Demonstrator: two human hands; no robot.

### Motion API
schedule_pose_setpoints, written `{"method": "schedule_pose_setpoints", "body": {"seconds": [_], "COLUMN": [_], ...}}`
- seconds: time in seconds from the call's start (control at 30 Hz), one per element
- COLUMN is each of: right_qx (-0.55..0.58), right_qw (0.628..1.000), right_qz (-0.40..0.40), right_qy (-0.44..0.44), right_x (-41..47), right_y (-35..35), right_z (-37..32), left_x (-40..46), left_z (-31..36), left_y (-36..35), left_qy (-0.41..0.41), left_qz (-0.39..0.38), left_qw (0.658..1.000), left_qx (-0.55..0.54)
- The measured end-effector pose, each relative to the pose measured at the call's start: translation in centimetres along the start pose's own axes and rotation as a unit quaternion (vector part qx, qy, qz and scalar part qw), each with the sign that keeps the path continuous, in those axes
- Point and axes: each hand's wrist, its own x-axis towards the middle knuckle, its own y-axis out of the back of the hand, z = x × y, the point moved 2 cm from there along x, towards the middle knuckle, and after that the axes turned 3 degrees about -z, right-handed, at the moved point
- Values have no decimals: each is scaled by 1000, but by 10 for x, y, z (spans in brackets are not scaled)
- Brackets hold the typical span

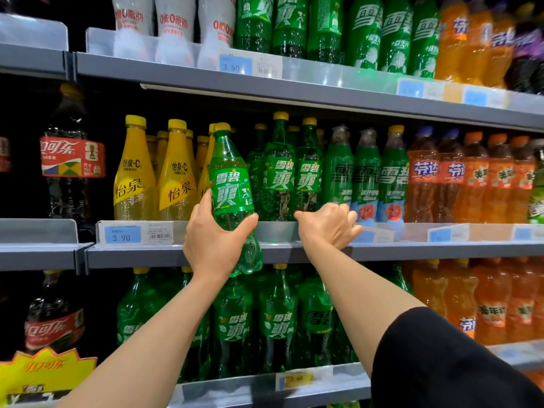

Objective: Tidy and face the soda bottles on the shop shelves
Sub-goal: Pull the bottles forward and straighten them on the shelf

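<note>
The left hand's fingers (203,207) curl round the back of a green bottle (232,195), thumb pressed across its front just under the label, so the left hand (213,245) grips the lower body firmly. The bottle is clear green plastic, waisted, with a bumpy lobed base and a yellow screw cap, its glossy green wrap facing out. It is held upright in front of the middle shelf edge (176,251), its base hanging below the shelf lip and its cap overlapping the yellow bottles (176,178) behind.

The right hand (326,225) is beside it, knuckles up, fingers bent down over the clear plastic rail at the shelf front; whether they clamp the rail or merely rest on it I cannot tell, as the fingertips are hidden. A black sleeve (441,363) covers the upper right arm.

Just behind the hands stand two green bottles (291,178) of the same kind, labels forward, then bottles with green and pale blue labels (365,184), and orange soda bottles (471,178) further right. A dark cola bottle (69,160) with a red wrap stands far left. A blue price tag (123,234) reading 3.90 sits in the rail. Shelves are grey painted metal, smooth and flat-edged.
</note>
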Motion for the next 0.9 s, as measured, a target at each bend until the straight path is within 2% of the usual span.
{"method": "schedule_pose_setpoints", "body": {"seconds": [0.2,0.47,0.9], "right_qx": [24,118,103], "right_qw": [1000,992,994], "right_qz": [5,-26,-5], "right_qy": [12,-38,25], "right_x": [-2,-2,4], "right_y": [2,10,6], "right_z": [6,18,28], "left_x": [-1,2,24], "left_z": [0,1,17], "left_y": [-1,-2,-5], "left_qy": [-4,-7,-23], "left_qz": [0,7,32], "left_qw": [1000,999,997], "left_qx": [-6,-42,-68]}}
